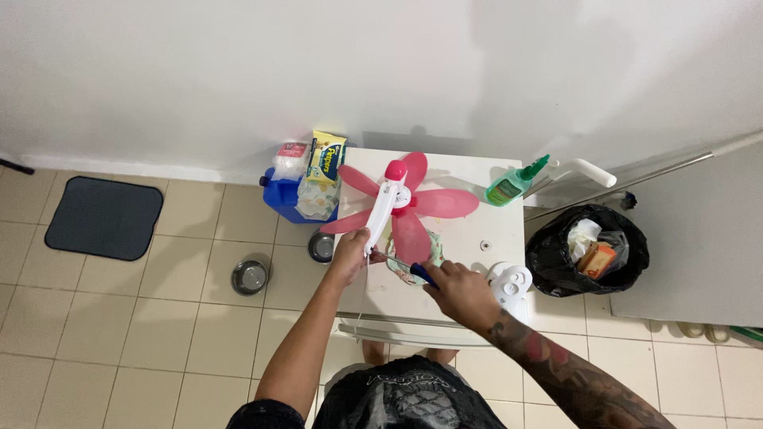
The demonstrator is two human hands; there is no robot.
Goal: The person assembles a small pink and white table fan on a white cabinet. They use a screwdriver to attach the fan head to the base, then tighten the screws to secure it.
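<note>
My left hand (350, 253) grips the white fan body (381, 213) lying on the worktop (477, 238), and my right hand (459, 287) is closed on a blue-handled screwdriver (413, 268) pointed at its base. The pink blades (413, 202) are still on, so I judge the work barely begun.

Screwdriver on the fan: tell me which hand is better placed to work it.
Probably right. The right hand grips the blue-handled screwdriver, tip at the white fan body, while the left hand steadies that body.
</note>
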